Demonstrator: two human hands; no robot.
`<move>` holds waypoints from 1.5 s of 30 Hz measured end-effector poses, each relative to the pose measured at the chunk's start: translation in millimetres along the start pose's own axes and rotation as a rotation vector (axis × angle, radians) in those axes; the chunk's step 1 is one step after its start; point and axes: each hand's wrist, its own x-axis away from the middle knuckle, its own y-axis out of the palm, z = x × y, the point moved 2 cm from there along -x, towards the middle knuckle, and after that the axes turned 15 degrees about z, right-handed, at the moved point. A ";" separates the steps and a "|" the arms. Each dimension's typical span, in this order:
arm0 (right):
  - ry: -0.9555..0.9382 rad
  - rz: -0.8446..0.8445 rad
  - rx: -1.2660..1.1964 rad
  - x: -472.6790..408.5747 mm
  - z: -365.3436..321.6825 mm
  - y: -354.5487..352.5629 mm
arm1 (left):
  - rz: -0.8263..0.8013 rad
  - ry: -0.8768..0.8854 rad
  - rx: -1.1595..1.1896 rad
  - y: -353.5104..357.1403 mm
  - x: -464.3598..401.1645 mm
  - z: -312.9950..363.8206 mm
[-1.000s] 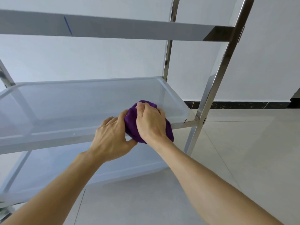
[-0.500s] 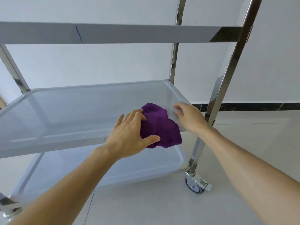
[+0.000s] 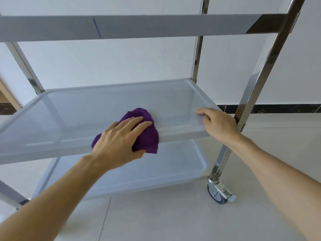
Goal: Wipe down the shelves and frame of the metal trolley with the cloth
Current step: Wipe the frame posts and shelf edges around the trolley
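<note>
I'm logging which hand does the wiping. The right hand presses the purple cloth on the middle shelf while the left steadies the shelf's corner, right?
Not quite: the hands are swapped. In the head view the left hand presses the purple cloth on the middle shelf, while the right hand steadies the shelf's corner.

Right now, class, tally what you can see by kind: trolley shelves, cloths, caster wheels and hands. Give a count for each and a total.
Trolley shelves: 3, the top shelf, middle shelf and bottom shelf
Cloths: 1, a purple cloth
Caster wheels: 1, one caster wheel in view
Hands: 2, left hand and right hand
Total: 7
</note>
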 end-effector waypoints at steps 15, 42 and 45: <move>-0.328 -0.126 -0.007 23.6 -151.7 46.5 | 0.072 -0.286 -0.003 -21.9 48.1 -57.0; -0.311 -0.345 0.124 37.4 -143.1 55.7 | 0.137 -0.298 -0.107 -69.8 140.4 -143.8; -0.311 -0.333 0.130 36.8 -142.6 55.4 | 0.138 -0.262 -0.072 -69.1 139.6 -139.6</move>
